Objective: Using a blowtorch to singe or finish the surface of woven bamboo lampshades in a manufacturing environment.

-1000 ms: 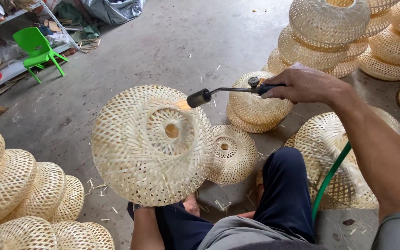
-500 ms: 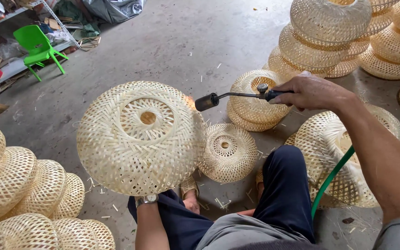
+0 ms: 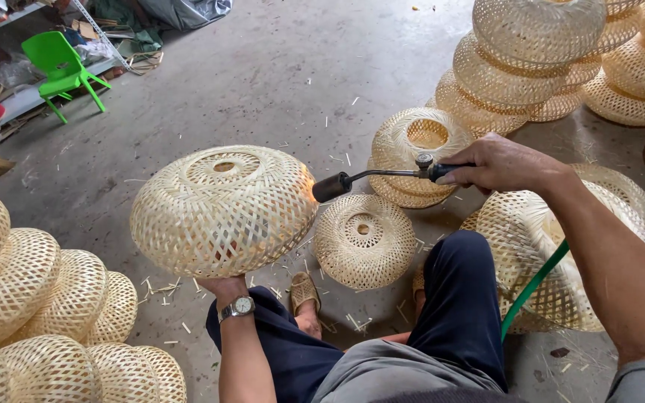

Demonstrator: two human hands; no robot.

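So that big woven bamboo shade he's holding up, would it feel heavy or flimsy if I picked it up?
Probably light: the left hand alone props the woven bamboo shade from below. It likely feels fairly stiff, since the open lattice keeps its dome shape unsupported. Set on its rounded side it might roll or tip, though the flat ringed top looks steadier. The thin strips seem crushable.

The basket [image 3: 224, 210] is a round dome of pale woven bamboo, open-weave, with a small hole at its crown, held tilted above the floor. The torch [image 3: 382, 177] is a thin metal tube with a black nozzle, level, its tip just beside the basket's right edge.
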